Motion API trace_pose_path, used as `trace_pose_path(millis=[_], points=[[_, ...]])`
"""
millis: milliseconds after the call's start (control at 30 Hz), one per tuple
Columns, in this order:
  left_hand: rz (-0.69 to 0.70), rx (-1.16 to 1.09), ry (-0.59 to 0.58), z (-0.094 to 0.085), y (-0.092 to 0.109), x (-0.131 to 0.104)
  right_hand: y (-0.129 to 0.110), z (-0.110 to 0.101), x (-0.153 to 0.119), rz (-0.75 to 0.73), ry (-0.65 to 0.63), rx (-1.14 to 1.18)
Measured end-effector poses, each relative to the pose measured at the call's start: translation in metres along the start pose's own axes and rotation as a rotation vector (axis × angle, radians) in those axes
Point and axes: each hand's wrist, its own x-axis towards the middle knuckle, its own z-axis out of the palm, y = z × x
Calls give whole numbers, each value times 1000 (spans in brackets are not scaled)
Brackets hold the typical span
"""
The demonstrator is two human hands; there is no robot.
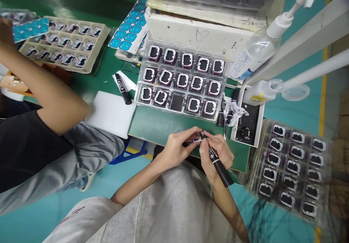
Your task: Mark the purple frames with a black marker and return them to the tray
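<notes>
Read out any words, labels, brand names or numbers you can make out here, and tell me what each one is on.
No text here can be read.
Pump bottle label: print there, too blurred to read.
Black marker in the right hand: a small white mark, not legible.
Second marker on the table: white label, too small.
White foam box: a pen scribble, not words.
The small frame held by the left hand: no text visible.
</notes>
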Motion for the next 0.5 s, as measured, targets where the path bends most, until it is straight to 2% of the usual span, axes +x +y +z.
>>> trace_pose_path(millis=[233,500], points=[[7,8,8,0,-2,0,0,1,4,-43,-4,4],[17,-1,7,0,0,2,-2,-1,3,4,-1,-12]])
